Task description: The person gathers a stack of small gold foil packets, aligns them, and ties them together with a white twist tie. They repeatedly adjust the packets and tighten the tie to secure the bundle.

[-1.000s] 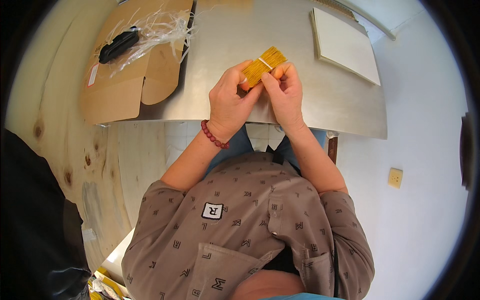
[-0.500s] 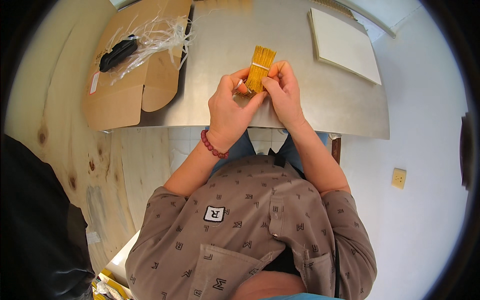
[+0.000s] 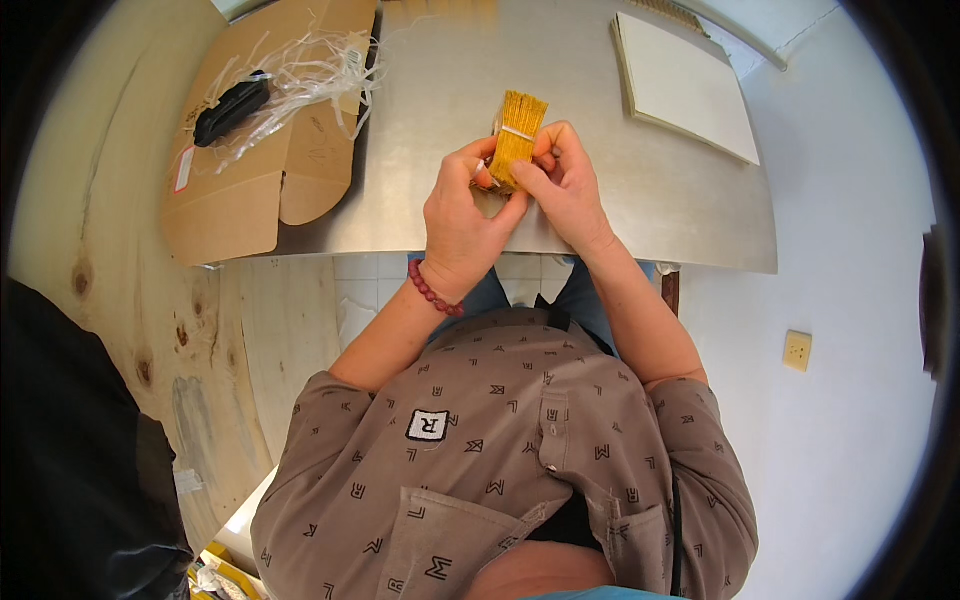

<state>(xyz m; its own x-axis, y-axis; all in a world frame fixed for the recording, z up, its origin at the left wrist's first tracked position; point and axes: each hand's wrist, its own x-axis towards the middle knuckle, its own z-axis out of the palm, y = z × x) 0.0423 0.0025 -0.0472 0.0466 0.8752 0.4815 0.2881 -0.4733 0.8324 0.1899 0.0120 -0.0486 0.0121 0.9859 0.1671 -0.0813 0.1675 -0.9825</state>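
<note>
A thick bundle of thin golden-yellow strips (image 3: 522, 112), bound round its middle by a narrow white band, stands between my two hands above the metal table's near part. My left hand (image 3: 468, 205) is closed on the bundle's lower left side, with a ring on one finger and a red bead bracelet at the wrist. On the lower right side, my right hand (image 3: 566, 188) grips the bundle, its thumb lying across the front near the bottom. Fingers hide the lower end of the bundle.
At the left of the metal table (image 3: 440, 70), an opened cardboard box (image 3: 235, 215) bears a black tool (image 3: 232, 110) and a tangle of clear plastic strips (image 3: 310, 85). A stack of white sheets (image 3: 690, 90) lies at the far right. Dark cloth (image 3: 80, 440) hangs at lower left.
The bundle has tilted slightly and turned in my hands. My right thumb has shifted left, onto the front of the strips.
</note>
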